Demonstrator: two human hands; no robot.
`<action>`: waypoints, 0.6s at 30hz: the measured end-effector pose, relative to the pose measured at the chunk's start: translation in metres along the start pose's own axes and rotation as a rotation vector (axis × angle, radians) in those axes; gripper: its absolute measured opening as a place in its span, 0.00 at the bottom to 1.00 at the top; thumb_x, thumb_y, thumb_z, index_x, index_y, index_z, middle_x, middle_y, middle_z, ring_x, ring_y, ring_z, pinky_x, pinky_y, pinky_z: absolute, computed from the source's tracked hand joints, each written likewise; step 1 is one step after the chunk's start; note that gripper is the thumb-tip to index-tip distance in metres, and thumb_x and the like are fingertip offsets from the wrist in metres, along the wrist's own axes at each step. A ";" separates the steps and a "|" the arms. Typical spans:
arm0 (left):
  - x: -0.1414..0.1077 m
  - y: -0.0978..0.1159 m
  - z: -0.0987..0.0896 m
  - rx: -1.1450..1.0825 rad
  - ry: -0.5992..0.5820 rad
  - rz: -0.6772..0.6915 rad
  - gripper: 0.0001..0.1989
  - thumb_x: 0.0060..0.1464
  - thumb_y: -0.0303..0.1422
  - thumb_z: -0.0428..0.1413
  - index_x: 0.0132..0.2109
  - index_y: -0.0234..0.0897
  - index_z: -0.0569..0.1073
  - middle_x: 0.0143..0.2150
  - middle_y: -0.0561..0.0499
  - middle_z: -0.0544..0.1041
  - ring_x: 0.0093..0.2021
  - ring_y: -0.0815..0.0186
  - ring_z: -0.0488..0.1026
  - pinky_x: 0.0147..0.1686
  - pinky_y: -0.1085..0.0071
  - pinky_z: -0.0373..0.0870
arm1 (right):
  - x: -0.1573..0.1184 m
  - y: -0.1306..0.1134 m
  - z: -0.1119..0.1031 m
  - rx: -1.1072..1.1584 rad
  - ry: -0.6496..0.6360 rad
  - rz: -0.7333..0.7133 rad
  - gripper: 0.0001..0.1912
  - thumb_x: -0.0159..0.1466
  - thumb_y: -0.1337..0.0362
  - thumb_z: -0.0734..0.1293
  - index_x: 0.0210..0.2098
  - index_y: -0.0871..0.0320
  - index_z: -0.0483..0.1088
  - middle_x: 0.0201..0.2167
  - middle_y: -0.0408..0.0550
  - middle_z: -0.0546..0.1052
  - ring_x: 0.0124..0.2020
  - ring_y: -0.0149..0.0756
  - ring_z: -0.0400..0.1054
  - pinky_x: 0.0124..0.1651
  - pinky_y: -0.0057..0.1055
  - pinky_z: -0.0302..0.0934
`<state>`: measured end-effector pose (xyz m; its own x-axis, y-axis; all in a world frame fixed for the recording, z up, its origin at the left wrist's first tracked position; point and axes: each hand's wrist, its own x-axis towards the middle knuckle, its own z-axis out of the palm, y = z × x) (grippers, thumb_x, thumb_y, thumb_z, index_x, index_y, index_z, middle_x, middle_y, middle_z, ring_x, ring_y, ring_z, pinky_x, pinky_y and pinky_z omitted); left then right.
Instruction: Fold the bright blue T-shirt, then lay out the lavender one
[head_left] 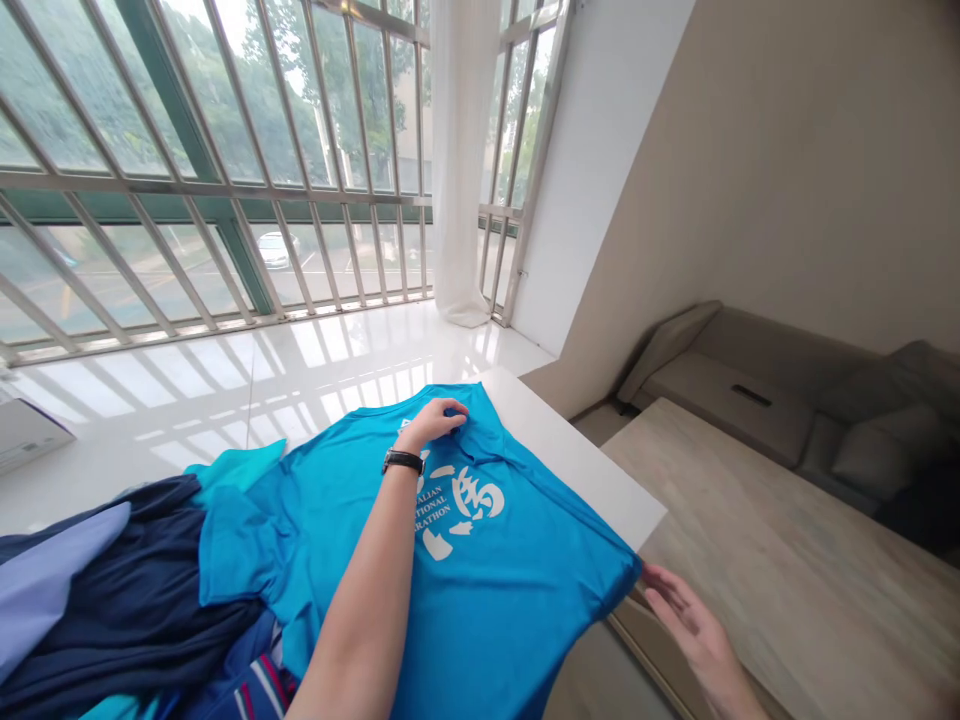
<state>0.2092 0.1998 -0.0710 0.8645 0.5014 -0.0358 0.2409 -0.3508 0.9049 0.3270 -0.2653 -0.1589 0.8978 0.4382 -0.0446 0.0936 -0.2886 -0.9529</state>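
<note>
Our left fingers pinch the blue shirt, our half-curled right fingers meet its edge, grip unclear, so we should tension cloth evenly between them.

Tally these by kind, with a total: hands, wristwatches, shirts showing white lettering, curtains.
Hands: 2 (left hand, right hand)
Wristwatch: 1
Lettered blue shirt: 1
White curtain: 1
Total: 5
</note>
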 end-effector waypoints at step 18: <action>-0.003 0.003 0.013 -0.201 0.079 -0.067 0.29 0.48 0.35 0.65 0.56 0.31 0.72 0.52 0.39 0.74 0.42 0.58 0.77 0.34 0.70 0.77 | -0.001 -0.010 0.012 -0.294 0.072 -0.219 0.17 0.58 0.48 0.68 0.35 0.54 0.70 0.30 0.46 0.78 0.32 0.38 0.74 0.37 0.28 0.69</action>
<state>0.2132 0.1874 -0.0739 0.8101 0.5818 -0.0725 0.1970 -0.1537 0.9683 0.3199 -0.2531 -0.1530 0.8697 0.4586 0.1825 0.3974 -0.4315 -0.8099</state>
